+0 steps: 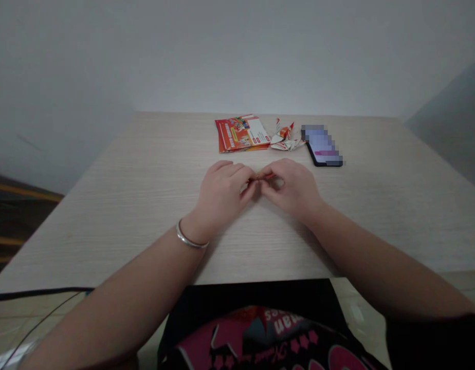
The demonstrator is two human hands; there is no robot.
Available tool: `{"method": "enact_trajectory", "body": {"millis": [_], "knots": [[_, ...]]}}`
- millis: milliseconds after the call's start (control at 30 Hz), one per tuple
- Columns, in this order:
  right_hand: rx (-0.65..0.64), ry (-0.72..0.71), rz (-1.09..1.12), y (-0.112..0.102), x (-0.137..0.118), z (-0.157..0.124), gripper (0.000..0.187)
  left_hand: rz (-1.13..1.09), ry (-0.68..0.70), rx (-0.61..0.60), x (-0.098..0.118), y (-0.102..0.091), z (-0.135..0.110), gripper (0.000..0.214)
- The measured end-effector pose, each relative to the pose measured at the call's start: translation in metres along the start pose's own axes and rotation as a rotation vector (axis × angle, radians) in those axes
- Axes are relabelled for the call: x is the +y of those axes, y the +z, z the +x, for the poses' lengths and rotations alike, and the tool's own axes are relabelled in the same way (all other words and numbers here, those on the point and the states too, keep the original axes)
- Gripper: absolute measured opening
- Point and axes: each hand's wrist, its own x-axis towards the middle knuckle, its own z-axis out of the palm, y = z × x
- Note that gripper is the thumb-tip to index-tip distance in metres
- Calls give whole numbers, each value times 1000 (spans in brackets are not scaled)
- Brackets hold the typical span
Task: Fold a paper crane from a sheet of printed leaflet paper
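Note:
My left hand [223, 192] and my right hand [289, 188] meet at the middle of a pale wooden table [145, 195]. Both have fingers curled in a pinch. Between the fingertips sits a small folded piece of red and white paper [262, 176], mostly hidden by the fingers. A silver bangle [189, 239] circles my left wrist. Both forearms rest on the table's near part.
At the far side lie a red printed leaflet [241, 133], a folded paper figure [286, 137] beside it, and a dark phone [323, 146] to its right. A black cable [37, 294] runs along the near left edge. A plain wall stands behind the table.

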Motion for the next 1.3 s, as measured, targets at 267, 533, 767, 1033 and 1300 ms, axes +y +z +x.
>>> {"method": "enact_trajectory", "body": {"millis": [267,533,767,1033,1300], "knots": [[-28,-18,-20,-5,5,0,10,52,112,33,-1,-4,3,26],[-32,72,0,-13,25,-1,13,42,-2,-70,-7,-10,2,19],[-21,82,19,-20,37,0,12,15,-116,-112,-9,-13,0,19],[6,149,37,-23,52,0,10,9,-239,-118,-13,-12,-2,13],[122,205,128,-23,66,-1,9,-95,-280,-74,-22,-7,-3,9]]}}
